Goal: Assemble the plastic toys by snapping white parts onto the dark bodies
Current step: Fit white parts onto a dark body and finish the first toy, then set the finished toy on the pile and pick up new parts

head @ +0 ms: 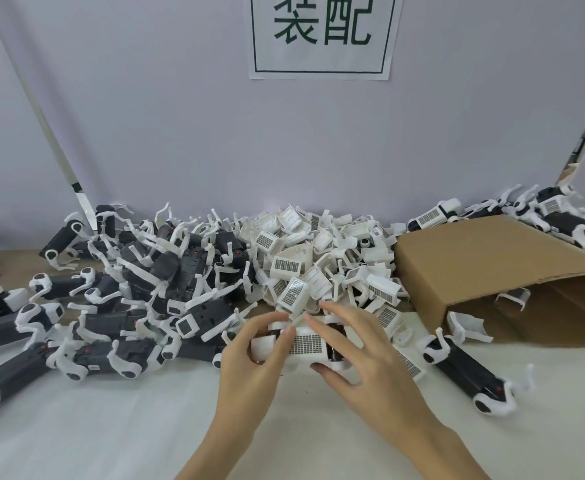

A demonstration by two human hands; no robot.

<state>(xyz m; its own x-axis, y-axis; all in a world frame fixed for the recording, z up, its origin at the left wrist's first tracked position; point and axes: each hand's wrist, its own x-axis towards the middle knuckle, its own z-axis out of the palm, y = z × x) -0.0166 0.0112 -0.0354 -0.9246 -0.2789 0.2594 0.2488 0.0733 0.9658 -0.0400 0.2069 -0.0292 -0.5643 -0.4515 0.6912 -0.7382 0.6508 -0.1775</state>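
Observation:
Both hands hold one toy (306,344) low over the table, just in front of the white parts pile. It shows a white cover with a grid sticker on top and a dark body underneath. My left hand (253,358) grips its left end, thumb on the cover and fingers curled over the top. On the right end, my right hand (353,351) holds with the thumb below and fingers spread above. A heap of loose white covers (322,258) lies behind the hands. Dark bodies with white legs (152,278) are piled to the left.
An open cardboard box (485,271) lies on its side at the right, with finished toys (561,216) behind it. One dark body with white legs (467,372) lies alone right of my hands. A paper sign (322,36) hangs on the grey back wall.

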